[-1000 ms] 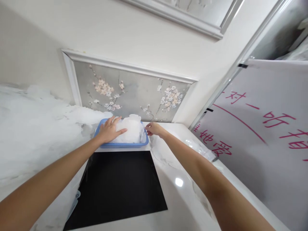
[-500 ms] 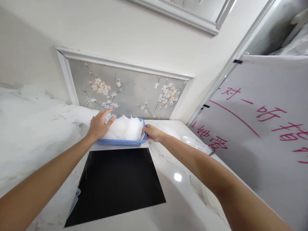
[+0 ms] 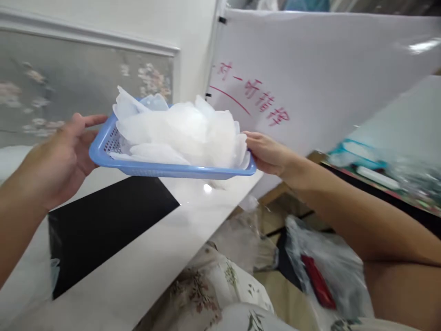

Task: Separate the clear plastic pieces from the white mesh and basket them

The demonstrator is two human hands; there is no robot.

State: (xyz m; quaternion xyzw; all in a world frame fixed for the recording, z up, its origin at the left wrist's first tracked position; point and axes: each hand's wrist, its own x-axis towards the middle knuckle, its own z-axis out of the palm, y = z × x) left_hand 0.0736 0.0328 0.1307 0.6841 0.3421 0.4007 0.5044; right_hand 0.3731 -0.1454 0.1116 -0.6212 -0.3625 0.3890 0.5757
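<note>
Between my two hands a blue plastic basket (image 3: 182, 170) with perforated sides is held up above the white table. White, thin, translucent petal-shaped pieces (image 3: 186, 128) are heaped in it, rising over the rim. My left hand (image 3: 69, 156) grips the basket's left end, thumb and fingers around the rim. At the opposite end, my right hand (image 3: 267, 151) is closed on the rim; part of its fingers is hidden behind the basket and the white pieces. Below the basket a black flat sheet (image 3: 110, 225) lies on the table.
A white board with red handwriting (image 3: 292, 82) stands behind the table (image 3: 165, 257). To the right, a dark-edged surface holds a turquoise-edged item (image 3: 358, 154) and clear plastic. Clear plastic bags (image 3: 327, 257) with a red object (image 3: 319, 282) lie low beside my floral-clothed lap (image 3: 220, 289).
The basket has been lifted off the table and brought closer. My left hand has gone from the white pieces to the basket's left end. The view has swung right.
</note>
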